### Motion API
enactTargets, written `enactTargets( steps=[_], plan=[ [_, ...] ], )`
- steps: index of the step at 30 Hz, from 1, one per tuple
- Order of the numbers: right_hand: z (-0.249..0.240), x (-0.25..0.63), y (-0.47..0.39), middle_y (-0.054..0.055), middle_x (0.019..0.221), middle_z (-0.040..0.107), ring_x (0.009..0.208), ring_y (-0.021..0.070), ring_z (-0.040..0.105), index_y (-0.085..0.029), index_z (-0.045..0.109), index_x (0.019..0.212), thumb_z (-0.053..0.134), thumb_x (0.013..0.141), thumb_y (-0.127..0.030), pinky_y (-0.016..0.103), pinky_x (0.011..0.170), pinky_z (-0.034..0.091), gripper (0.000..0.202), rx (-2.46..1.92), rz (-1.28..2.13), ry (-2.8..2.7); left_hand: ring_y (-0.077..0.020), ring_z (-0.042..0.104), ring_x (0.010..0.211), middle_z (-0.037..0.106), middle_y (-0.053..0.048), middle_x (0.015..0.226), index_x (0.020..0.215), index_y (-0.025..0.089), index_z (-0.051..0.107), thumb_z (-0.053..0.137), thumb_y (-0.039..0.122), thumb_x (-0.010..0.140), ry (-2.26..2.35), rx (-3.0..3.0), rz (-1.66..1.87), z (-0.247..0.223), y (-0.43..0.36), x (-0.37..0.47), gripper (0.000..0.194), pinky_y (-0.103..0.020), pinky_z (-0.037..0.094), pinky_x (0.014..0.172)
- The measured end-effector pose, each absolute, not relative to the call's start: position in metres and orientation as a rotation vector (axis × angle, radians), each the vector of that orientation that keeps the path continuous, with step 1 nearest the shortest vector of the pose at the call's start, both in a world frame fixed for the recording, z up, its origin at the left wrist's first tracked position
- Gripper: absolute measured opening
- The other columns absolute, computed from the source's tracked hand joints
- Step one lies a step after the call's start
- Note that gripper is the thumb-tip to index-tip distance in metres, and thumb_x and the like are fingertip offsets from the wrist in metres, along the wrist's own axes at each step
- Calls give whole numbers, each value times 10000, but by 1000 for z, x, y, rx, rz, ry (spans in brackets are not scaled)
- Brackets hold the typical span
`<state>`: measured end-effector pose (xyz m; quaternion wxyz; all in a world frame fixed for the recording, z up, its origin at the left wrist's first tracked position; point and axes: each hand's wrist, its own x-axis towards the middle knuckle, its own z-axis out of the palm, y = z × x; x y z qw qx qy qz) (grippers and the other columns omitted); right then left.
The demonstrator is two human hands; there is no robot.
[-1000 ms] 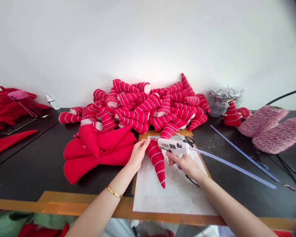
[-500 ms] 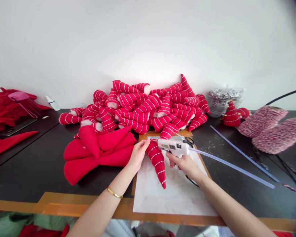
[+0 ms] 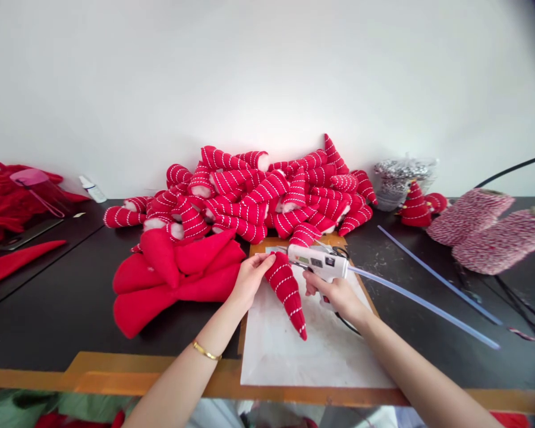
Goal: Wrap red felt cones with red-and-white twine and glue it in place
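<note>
Pinched between your left hand (image 3: 249, 279) thumb and fingers is the wide end of a red-and-white striped cone (image 3: 286, 287), so that hand is closed on the fabric right at the rim. Your right hand (image 3: 336, 292) is wrapped around the grip of a white glue gun (image 3: 320, 262), with the nozzle pointing left at the cone's open end. Can't really make out whether the tip is actually touching the fabric or just sitting next to it, the view's too small there.

That cone lies on a white sheet (image 3: 312, 351) that sits on a brown board (image 3: 232, 380), wide end up near your left fingers and the point aimed down toward you, tilted a bit to the right. A long clear glue stick (image 3: 423, 306) sticks out the back of the gun and runs off to the right over the black table (image 3: 57, 303). Another loose stick (image 3: 437, 273) lies further back, roughly parallel.

Right behind your hands there's a big pile of finished striped cones (image 3: 267, 193) stacked against the wall. Just left of your left hand is a heap of plain red fabric pieces (image 3: 173, 276), nearly touching your knuckles. Off to the right you've got two spools of red-white twine (image 3: 490, 229) and a clear bag of silvery bits (image 3: 403, 175), with a small striped cone (image 3: 414, 205) standing in front of it. Scissors (image 3: 341, 254) peek out just behind the gun.
</note>
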<state>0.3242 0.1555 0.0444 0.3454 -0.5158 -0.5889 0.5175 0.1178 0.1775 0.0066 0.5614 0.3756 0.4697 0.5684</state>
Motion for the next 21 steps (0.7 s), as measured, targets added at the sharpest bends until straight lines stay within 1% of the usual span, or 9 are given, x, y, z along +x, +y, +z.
enactTargets(
  steps=[4,6,8,11,13,14,17,19,21],
  plan=[
    [44,326,157,58,699,622,647,185,559,-199,568,670,578,781,-609,264,512,398,425,-1322,1323,-1502,-243,686,856,769,-72,896,868,180,767,818,378,722,1114,918,1317,10,175,119,251,-375,514,838],
    [42,324,157,56,679,616,646,192,567,-204,570,651,589,779,-593,273,518,416,410,-1299,1299,-1517,-254,690,878,771,-68,906,861,193,775,812,366,729,1118,925,1317,10,175,120,220,-388,517,859],
    [39,322,157,54,689,630,653,205,591,-211,589,681,619,775,-568,283,526,447,371,-1266,1297,-1523,-256,692,890,773,-64,916,854,207,780,808,369,733,1118,930,1321,10,175,120,204,-399,519,876],
    [29,319,158,61,848,703,730,231,649,-219,649,873,665,776,-519,310,582,521,315,-1182,1320,-1487,-254,696,888,775,-62,916,844,220,781,797,382,745,1107,933,1318,9,176,119,191,-406,523,879],
    [22,317,159,65,971,726,808,247,674,-224,663,1004,681,783,-485,340,659,562,342,-1111,1299,-1481,-254,696,884,776,-65,909,844,220,779,789,390,753,1101,932,1315,8,176,119,193,-405,525,873],
    [18,316,160,64,1004,729,839,252,679,-224,666,1037,684,789,-469,354,698,571,350,-1083,1276,-1494,-256,695,881,775,-67,902,843,219,777,786,393,754,1101,930,1315,8,177,119,196,-406,526,870],
    [10,314,162,61,976,735,856,257,681,-211,686,999,673,811,-431,377,757,573,289,-1049,1200,-1574,-257,691,864,771,-69,875,836,211,772,785,406,751,1101,920,1316,7,177,118,213,-406,528,857],
    [8,314,163,57,940,734,842,254,680,-207,691,973,662,823,-421,377,758,573,262,-1046,1160,-1600,-252,687,856,769,-68,867,837,206,773,793,408,745,1099,913,1317,5,178,118,223,-400,527,855],
    [7,314,163,55,947,733,842,251,681,-212,692,1007,653,833,-418,372,753,575,273,-1023,1139,-1610,-247,682,852,767,-65,859,835,203,776,804,405,734,1096,910,1327,3,178,118,227,-393,523,854]
  ],
)
